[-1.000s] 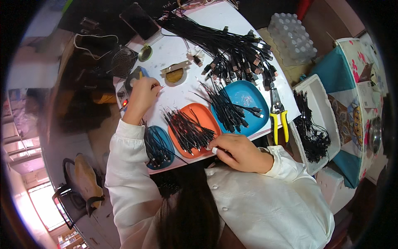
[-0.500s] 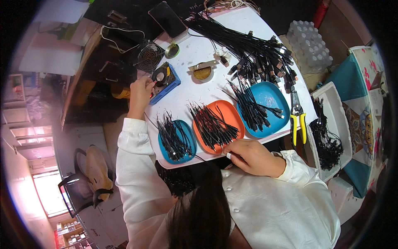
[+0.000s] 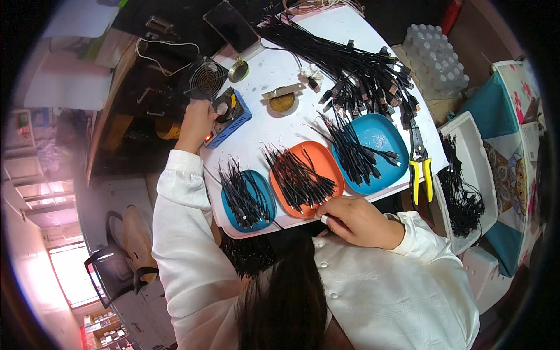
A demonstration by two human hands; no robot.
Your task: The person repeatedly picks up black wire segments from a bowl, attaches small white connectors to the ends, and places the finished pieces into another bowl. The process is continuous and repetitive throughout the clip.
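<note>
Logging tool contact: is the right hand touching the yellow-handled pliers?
Apart. The head view shows a plain gap: the right hand sits lower left of the pliers.

Head camera: the left of a side-by-side fisheye pair, upright.
White table (image 3: 262, 128): seen steeply from above, past dark hair (image 3: 283, 297).
Left hand (image 3: 199, 119) and right hand (image 3: 364, 221): near, both in frame.
Bright window (image 3: 70, 274): farther off, at the curving rim.

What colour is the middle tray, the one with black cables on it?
The middle tray is orange, best seen in the head view.
</note>
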